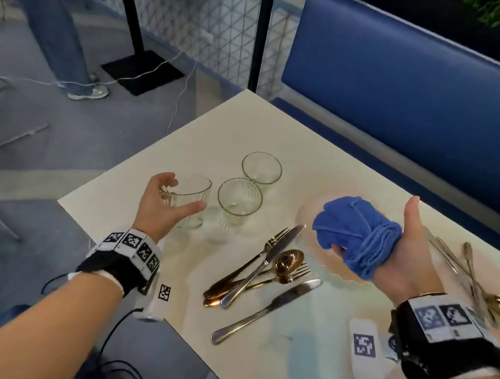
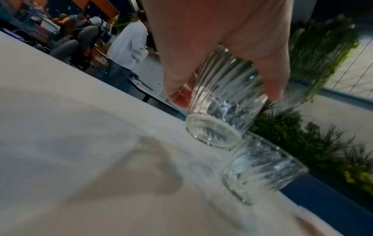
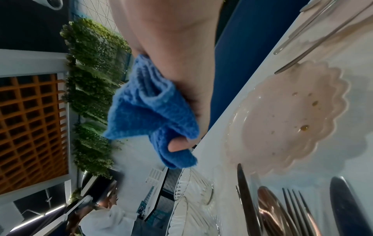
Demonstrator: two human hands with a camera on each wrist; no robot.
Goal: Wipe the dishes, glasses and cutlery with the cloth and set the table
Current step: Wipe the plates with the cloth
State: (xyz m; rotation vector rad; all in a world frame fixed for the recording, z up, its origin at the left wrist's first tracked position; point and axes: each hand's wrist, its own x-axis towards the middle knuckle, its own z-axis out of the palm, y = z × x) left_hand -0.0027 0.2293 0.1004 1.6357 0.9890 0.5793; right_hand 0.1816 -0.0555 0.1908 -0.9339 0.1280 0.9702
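Left hand: the left hand (image 1: 161, 204) curls round a ribbed glass (image 1: 189, 200), thumb on the near side and fingers at the far side; in the left wrist view the base hangs tilted, clear of the table (image 1: 298, 346).
Right hand: the right hand (image 1: 407, 248) clutches a bunched blue cloth (image 1: 355, 232) in its curled fingers, thumb pointing up - it hovers over the pink plate (image 1: 313, 206).
Step in hand: I judge this glass is about to be wiped; cloth and glass are well apart, so no wiping is under way.
Done so far: hard to say - nothing looks laid out as a place setting.
Left to do: the plate shows brown spots in the right wrist view, so it needs wiping; the cutlery lies in loose heaps, and setting the table seems not yet begun.
Glasses: 3 - 1 held, 2 standing glasses (image 1: 239, 200) just beside it, towards the far side of the table.
Plates: 1 scalloped plate in view, partly hidden behind the cloth.
Centre cutlery pile (image 1: 265, 268): 2 knives, 2 forks, 1 copper-toned spoon as far as I can count.
Right cutlery pile (image 1: 478, 280): 1 gold spoon and some silver pieces, too blurred to count.
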